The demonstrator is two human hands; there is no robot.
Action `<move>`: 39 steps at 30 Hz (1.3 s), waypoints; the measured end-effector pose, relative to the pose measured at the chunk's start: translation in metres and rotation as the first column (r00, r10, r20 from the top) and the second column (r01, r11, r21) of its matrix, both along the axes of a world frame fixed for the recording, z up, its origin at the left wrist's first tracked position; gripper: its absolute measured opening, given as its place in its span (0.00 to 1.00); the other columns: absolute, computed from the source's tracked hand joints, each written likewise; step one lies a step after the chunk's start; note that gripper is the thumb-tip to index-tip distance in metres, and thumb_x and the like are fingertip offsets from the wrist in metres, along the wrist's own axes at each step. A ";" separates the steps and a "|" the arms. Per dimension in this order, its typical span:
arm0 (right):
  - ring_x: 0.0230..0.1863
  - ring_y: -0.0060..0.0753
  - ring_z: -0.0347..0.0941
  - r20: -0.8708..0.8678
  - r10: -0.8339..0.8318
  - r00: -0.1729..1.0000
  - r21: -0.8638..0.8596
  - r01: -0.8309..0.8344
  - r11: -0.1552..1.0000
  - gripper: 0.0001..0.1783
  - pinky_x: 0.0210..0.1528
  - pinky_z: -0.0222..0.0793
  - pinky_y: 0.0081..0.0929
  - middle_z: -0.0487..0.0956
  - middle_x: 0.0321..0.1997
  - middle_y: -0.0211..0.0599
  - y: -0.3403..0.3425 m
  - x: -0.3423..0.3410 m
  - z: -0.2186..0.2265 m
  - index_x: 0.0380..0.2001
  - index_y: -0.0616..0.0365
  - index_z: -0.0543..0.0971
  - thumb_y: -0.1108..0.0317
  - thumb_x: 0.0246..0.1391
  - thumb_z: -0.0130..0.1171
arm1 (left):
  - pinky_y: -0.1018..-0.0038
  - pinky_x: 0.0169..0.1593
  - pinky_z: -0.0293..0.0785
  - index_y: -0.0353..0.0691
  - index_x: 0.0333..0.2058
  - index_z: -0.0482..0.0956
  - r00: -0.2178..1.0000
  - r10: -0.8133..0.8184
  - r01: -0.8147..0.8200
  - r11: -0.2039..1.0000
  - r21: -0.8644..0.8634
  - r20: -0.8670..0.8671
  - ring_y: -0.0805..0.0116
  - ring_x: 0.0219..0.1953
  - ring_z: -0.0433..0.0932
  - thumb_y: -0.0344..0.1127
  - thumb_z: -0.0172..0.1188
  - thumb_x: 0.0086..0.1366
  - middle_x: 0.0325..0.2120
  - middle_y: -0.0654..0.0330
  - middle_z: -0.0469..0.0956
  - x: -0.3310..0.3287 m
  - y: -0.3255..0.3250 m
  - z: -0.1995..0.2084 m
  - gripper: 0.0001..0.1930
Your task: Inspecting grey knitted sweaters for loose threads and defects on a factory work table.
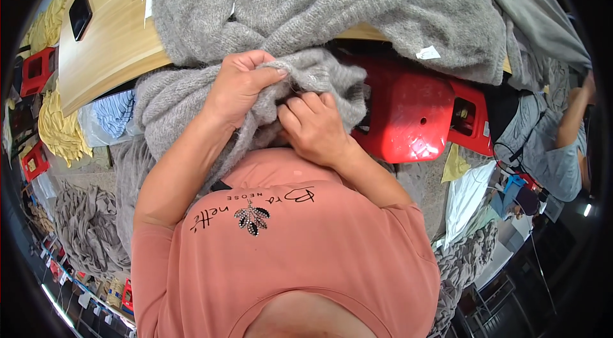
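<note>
A grey knitted garment [185, 92] is bunched over my lap, against the table's near edge. My left hand [239, 86] pinches a fold of it between thumb and fingers. Close by on the right, my right hand [313, 124] has its fingers curled into the same knit, a little lower. Between the two hands a gathered edge of the fabric stands up; whether a thread or small tool is in the right fingers is hidden. More grey knitwear [319, 3] lies heaped on the table just beyond my hands.
A dark phone [80, 14] lies on the wooden table [115, 38] at left. Red plastic stools [408, 114] stand right of my lap. Yellow cloth [60, 124] and grey garment piles [89, 226] fill the left side. Another person [555, 140] sits at far right.
</note>
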State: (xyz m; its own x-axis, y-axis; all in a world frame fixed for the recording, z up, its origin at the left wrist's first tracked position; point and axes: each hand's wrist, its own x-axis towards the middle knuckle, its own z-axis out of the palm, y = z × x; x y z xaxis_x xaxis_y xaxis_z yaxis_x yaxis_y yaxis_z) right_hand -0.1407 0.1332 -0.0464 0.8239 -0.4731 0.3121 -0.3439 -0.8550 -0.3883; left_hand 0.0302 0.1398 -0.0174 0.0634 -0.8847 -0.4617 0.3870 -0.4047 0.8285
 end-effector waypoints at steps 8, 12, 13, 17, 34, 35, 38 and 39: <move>0.24 0.29 0.63 -0.171 -0.004 0.985 -0.018 0.001 1.000 0.04 0.24 0.56 0.28 0.67 0.20 0.28 -0.007 0.004 -0.001 0.19 0.54 0.72 0.69 0.34 0.52 | 0.86 0.26 0.62 0.35 0.24 0.76 0.995 0.006 -0.005 1.000 -0.010 0.102 0.85 0.22 0.67 0.24 0.57 0.50 0.20 0.68 0.74 -0.002 -0.001 -0.006 0.01; 0.22 0.28 0.65 0.235 0.125 0.964 -0.185 -0.082 0.979 0.12 0.21 0.57 0.22 0.73 0.26 0.33 0.000 -0.005 0.027 0.25 0.60 0.72 0.73 0.29 0.56 | 0.86 0.23 0.60 0.34 0.22 0.76 0.975 -0.031 0.021 0.999 0.047 0.218 0.85 0.20 0.65 0.24 0.56 0.48 0.17 0.70 0.71 -0.001 -0.002 -0.003 0.01; 0.22 0.27 0.66 0.323 0.136 0.937 -0.241 -0.057 0.969 0.12 0.22 0.57 0.21 0.73 0.25 0.34 0.001 -0.005 0.031 0.26 0.60 0.72 0.73 0.30 0.56 | 0.86 0.23 0.60 0.34 0.22 0.76 0.981 -0.044 0.041 0.999 0.020 0.188 0.85 0.20 0.65 0.24 0.56 0.48 0.17 0.70 0.71 -0.002 -0.001 -0.002 0.01; 0.23 0.27 0.66 0.461 0.115 0.880 -0.339 0.055 0.939 0.11 0.23 0.59 0.21 0.73 0.25 0.34 -0.005 -0.002 0.027 0.27 0.62 0.73 0.74 0.34 0.56 | 0.86 0.25 0.60 0.35 0.23 0.75 0.969 -0.160 0.167 0.986 -0.021 0.189 0.85 0.21 0.65 0.22 0.55 0.47 0.18 0.70 0.71 -0.007 0.004 0.001 0.03; 0.20 0.28 0.65 0.407 0.170 0.897 -0.134 -0.126 0.983 0.11 0.19 0.58 0.23 0.71 0.24 0.36 -0.007 -0.004 0.022 0.27 0.64 0.73 0.78 0.33 0.56 | 0.84 0.26 0.65 0.34 0.24 0.76 0.990 -0.130 0.135 0.983 0.122 -0.052 0.82 0.22 0.69 0.25 0.57 0.49 0.20 0.65 0.75 -0.012 0.017 0.004 0.02; 0.19 0.27 0.64 0.453 0.157 0.878 -0.174 -0.087 0.981 0.11 0.19 0.57 0.22 0.71 0.24 0.37 -0.006 -0.003 0.020 0.26 0.64 0.72 0.77 0.32 0.56 | 0.84 0.26 0.64 0.33 0.23 0.76 0.980 -0.192 0.188 0.980 0.062 0.060 0.82 0.22 0.68 0.24 0.57 0.49 0.20 0.65 0.75 -0.011 0.018 0.005 0.02; 0.17 0.27 0.64 0.458 0.145 0.877 -0.250 -0.029 0.968 0.11 0.17 0.55 0.21 0.72 0.25 0.39 -0.005 -0.001 0.017 0.25 0.63 0.71 0.75 0.32 0.55 | 0.86 0.27 0.64 0.33 0.24 0.76 0.975 -0.221 0.220 0.973 0.070 0.012 0.83 0.23 0.69 0.23 0.55 0.49 0.21 0.66 0.75 -0.008 0.021 0.005 0.03; 0.17 0.26 0.64 0.435 0.118 0.892 -0.234 -0.015 0.972 0.11 0.17 0.55 0.21 0.72 0.25 0.39 -0.006 -0.001 0.017 0.25 0.63 0.71 0.74 0.32 0.55 | 0.86 0.27 0.64 0.33 0.24 0.76 0.973 -0.230 0.228 0.970 0.085 0.014 0.83 0.23 0.69 0.23 0.55 0.49 0.21 0.66 0.75 -0.007 0.022 0.004 0.03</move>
State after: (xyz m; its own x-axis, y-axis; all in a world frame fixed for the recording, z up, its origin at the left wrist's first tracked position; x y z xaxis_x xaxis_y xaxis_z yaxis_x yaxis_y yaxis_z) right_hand -0.1421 0.1272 -0.0295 0.6015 -0.2994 0.7407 -0.1193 -0.9504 -0.2874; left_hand 0.0229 0.1618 -0.0129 -0.1250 -0.8358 -0.5347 0.2570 -0.5478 0.7962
